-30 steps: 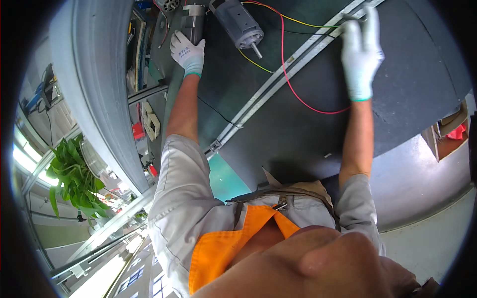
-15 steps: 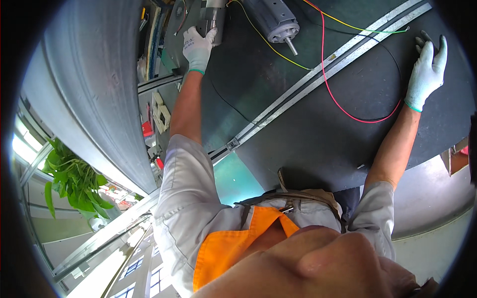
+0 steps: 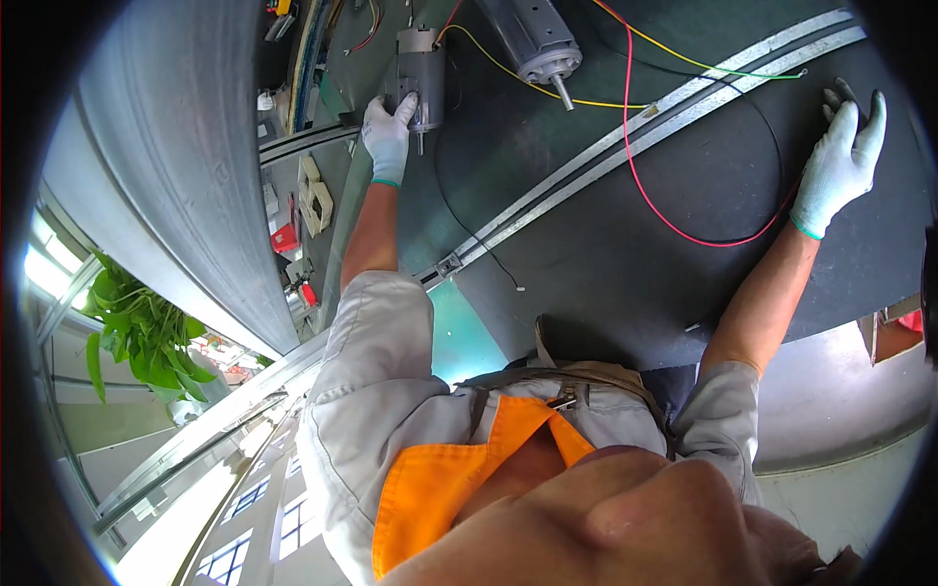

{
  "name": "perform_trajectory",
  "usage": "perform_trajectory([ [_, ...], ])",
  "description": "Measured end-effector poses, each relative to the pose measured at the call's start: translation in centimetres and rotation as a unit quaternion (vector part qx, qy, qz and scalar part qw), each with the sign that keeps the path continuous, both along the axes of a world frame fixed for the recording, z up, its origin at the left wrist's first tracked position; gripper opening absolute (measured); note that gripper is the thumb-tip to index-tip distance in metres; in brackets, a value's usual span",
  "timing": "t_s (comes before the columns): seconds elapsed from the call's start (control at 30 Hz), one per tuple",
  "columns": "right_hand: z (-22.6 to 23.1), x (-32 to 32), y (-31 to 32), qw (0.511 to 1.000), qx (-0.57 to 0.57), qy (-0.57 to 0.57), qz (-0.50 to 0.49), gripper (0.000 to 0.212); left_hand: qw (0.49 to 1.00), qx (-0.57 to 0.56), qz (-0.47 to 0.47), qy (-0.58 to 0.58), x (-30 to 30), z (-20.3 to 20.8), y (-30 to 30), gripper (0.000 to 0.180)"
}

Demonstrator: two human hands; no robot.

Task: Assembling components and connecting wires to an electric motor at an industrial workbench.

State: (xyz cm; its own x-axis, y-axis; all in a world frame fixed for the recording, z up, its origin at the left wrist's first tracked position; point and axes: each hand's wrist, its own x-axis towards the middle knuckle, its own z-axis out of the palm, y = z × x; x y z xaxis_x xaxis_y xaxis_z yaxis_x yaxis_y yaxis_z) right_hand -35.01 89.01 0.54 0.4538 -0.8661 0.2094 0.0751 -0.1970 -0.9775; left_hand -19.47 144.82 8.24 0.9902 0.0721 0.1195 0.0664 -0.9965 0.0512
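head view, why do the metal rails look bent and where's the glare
Head view: fisheye distortion bows the straight metal rails toward the rim; daylight blows out the windows lower left; the gloved left hand on the grey motor stays sharp, evenly lit.

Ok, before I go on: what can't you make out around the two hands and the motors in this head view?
- Left hand lies on the small grey motor; its palm side is hidden, so the grip is unclear.
- Larger grey motor: rear cut off by the top edge.
- Right hand lies flat on the dark mat; anything under it is hidden.
- Red wire: its far end passes behind that hand.
- Small parts left of the mat: too small to identify.
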Motion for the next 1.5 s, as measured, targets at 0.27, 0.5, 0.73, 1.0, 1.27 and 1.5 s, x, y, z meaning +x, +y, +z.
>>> perform_trajectory([
  [0.27, 0.4, -0.4, -0.5, 0.998, -0.02, 0.051, -0.014, 0.04, 0.999, -0.032, -0.015, 0.019, -2.3, 0.5, -1.1, 0.082],
  [0.5, 4.9, 4.6, 1.9, 0.945, -0.273, 0.128, 0.131, 0.04, 0.998, -0.027, 0.014, 0.056, -1.8, -0.9, -0.4, 0.108],
  [0.73, 6.1, 22.0, 11.9, 0.727, -0.605, 0.151, 0.286, 0.041, 0.999, 0.05, -0.002, 0.02, -1.6, -2.2, -0.9, 0.092],
  [1.0, 1.4, 30.0, 15.8, 0.659, -0.605, 0.149, 0.42, 0.026, 1.0, 0.01, -0.015, -0.022, -1.7, -2.8, 0.5, 0.077],
  [1.27, 13.7, 22.0, 16.2, 0.747, -0.497, 0.0, 0.44, 0.022, 0.995, -0.093, 0.025, -0.018, -0.9, -2.6, 1.8, 0.072],
  [1.5, 15.2, 17.0, 23.5, 0.775, -0.364, -0.05, 0.514, 0.03, 0.972, -0.191, 0.122, -0.059, 0.6, -5.6, 3.9, 0.064],
])
